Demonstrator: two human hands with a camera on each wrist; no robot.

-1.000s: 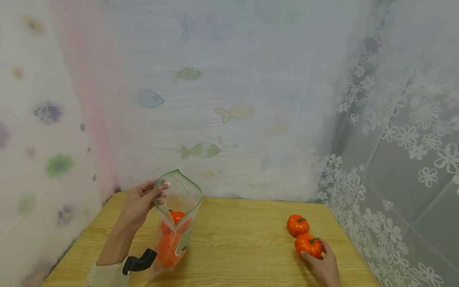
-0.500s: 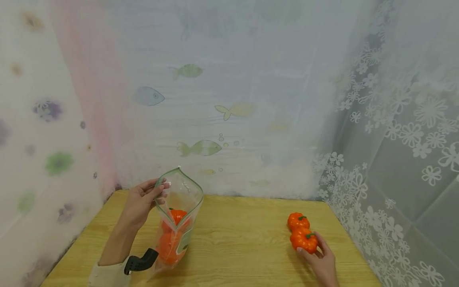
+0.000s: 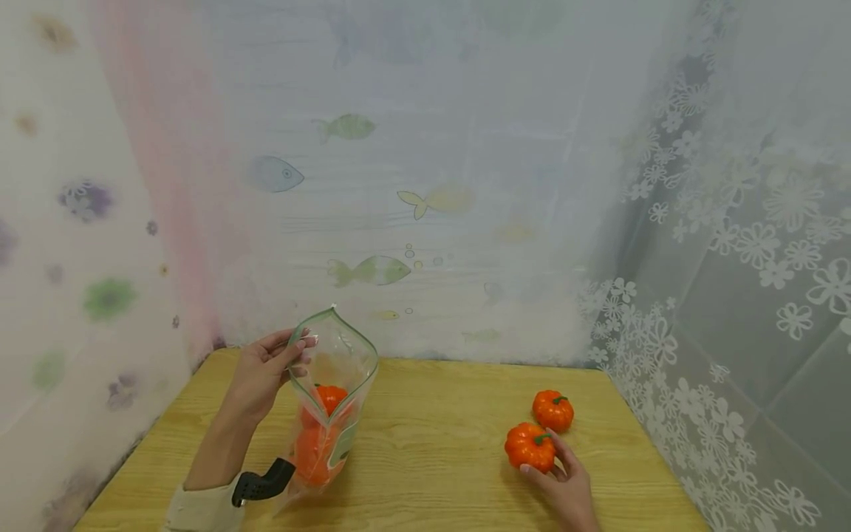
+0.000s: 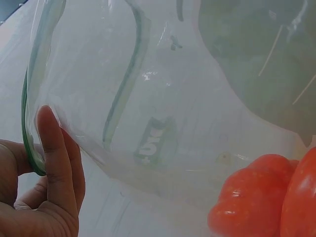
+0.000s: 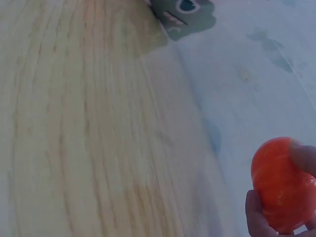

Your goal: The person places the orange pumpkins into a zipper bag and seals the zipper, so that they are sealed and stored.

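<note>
My left hand [image 3: 262, 369] pinches the rim of a clear zip-top bag [image 3: 362, 369] with a green seal, holding its mouth wide. Inside the bag are orange toy pumpkins [image 3: 315, 451], also showing through the plastic as orange lobes [image 4: 252, 197] in the left wrist view. My right hand [image 3: 565, 484] grips another small orange pumpkin [image 3: 528, 447] with a green stem, thumb on the near side and fingers on the far side. In the right wrist view this held pumpkin [image 5: 281, 182] sits between thumb and fingers. Just behind it, apart, a further pumpkin [image 3: 553, 411] rests on the table.
The wooden table [image 3: 439, 443] runs back to a wall curtain [image 3: 432, 148] printed with fish. A flower-patterned curtain [image 3: 751, 332] borders the right side and a pale one [image 3: 86, 295] the left. A black camera mount [image 3: 262, 484] sits on my left wrist.
My right hand has moved left with the pumpkin it grips, drawing it away from the one behind. My left hand and the bag stay nearly still.
</note>
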